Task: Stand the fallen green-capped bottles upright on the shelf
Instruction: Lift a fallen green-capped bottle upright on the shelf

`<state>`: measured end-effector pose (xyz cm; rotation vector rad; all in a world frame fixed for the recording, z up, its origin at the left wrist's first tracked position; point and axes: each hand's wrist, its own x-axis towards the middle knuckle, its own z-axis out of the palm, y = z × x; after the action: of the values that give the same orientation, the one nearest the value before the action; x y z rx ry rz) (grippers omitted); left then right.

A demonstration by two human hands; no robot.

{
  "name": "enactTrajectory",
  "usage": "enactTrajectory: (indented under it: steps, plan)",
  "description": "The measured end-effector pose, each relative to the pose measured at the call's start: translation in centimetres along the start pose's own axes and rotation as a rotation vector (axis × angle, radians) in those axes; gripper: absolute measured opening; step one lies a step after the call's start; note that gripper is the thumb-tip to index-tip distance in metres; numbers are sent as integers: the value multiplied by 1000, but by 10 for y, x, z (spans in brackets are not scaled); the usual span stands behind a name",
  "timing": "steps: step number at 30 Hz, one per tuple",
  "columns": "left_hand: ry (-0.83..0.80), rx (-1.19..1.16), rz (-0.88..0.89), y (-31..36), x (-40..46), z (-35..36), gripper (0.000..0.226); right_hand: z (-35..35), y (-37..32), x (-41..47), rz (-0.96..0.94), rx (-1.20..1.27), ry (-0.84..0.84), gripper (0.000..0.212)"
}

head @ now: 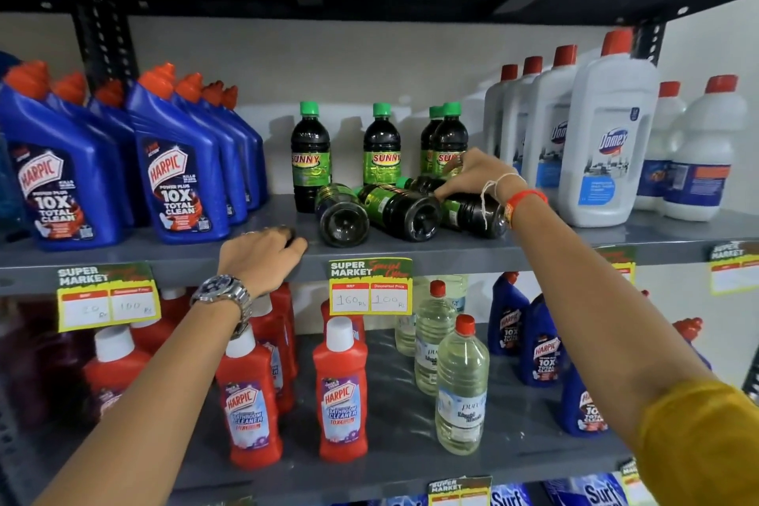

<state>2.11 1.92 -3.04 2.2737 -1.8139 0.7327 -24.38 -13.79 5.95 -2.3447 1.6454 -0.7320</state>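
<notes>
Several dark bottles with green caps and green SUNNY labels stand upright at the back of the grey shelf [534,246], the leftmost upright bottle [310,154] among them. Three more lie on their sides in front, bases toward me: a left fallen bottle [343,214], a middle fallen bottle [400,209] and a right fallen bottle [472,212]. My right hand [476,175] rests on top of the right fallen bottle, fingers curled over its neck end. My left hand [261,255] lies palm down on the shelf's front edge, left of the fallen bottles, holding nothing.
Blue Harpic bottles [180,173] crowd the shelf's left; white Domex bottles [608,144] stand on the right. Price tags [369,288] hang on the shelf lip. The shelf below holds red Harpic cleaners [343,394] and clear bottles [462,390]. A dark shelf runs overhead.
</notes>
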Motion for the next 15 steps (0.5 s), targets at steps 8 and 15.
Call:
enactTrajectory:
  steps: [8, 15]
  plan:
    - [-12, 13, 4, 2, -2, -2, 43, -11, 4, -8, -3, 409, 563, 83]
    - [-22, 69, 19, 3, -2, -3, 43, 12, 20, -27, -72, 605, 719, 77]
